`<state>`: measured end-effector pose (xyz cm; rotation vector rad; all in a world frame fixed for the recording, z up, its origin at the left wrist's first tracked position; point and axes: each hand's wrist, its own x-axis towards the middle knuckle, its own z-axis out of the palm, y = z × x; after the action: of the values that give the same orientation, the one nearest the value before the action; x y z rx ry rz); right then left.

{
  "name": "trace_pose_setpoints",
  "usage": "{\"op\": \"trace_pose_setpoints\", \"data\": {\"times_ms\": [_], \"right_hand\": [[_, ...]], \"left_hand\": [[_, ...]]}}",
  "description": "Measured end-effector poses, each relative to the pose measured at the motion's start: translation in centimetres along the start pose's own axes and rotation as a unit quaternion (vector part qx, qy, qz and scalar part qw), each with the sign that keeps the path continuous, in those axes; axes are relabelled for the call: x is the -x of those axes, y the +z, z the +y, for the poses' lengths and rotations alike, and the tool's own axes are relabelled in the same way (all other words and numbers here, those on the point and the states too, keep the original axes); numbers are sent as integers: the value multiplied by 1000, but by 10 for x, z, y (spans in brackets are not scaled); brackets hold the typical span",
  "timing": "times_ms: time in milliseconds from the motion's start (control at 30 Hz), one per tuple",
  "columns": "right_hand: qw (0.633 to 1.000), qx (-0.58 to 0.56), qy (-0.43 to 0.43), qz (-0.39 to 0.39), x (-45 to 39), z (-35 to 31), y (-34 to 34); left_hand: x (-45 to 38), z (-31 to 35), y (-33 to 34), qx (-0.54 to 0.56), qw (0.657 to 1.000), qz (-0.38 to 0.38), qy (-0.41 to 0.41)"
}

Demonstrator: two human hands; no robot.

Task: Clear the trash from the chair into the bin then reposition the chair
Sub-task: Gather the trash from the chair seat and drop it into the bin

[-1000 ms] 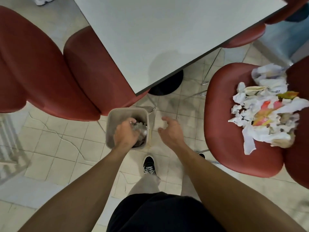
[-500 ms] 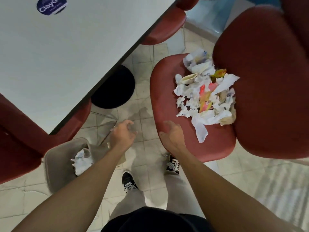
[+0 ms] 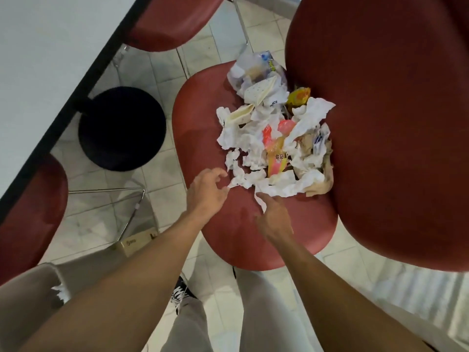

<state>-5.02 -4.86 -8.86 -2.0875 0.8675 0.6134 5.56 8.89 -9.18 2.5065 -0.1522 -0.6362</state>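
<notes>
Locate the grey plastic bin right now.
In the head view the grey plastic bin sits at the lower left edge on the floor, partly behind the left forearm, beside the dark red chair seat under the white table.

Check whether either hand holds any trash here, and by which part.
Nothing is held: left hand and right hand reach open-fingered toward the near edge of the trash pile.

You can read very little here. On the crumpled white wrapper point(image 3: 272, 101) near the far side of the trash pile on the red chair seat, the letters "ACE" show in dark print, with whatever comes before them folded out of sight. The orange and yellow packet point(image 3: 276, 158) in the middle of the pile carries dark lettering, but it is too creased for you to make out. The small tan cardboard box point(image 3: 137, 242) on the floor at the left bears a dark mark that stays illegible.
</notes>
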Motion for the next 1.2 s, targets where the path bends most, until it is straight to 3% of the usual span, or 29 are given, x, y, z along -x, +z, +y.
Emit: {"op": "trace_pose_setpoints", "data": {"times_ms": [367, 533, 667, 867, 1200], "right_hand": [[996, 55, 53, -39, -61, 32, 19], [990, 108, 66, -68, -64, 44, 24], [990, 119, 69, -41, -62, 53, 34], [987, 30, 150, -54, -59, 51, 36], [998, 21, 49, 30, -21, -11, 30]], "left_hand": [[-49, 10, 56, -85, 991, -95, 38], [-59, 2, 65, -100, 989, -97, 48], [-56, -8, 68, -80, 992, -94, 40], [-42, -19, 66, -38, 994, -100, 26], [10, -26, 21, 16, 999, -26, 26]]}}
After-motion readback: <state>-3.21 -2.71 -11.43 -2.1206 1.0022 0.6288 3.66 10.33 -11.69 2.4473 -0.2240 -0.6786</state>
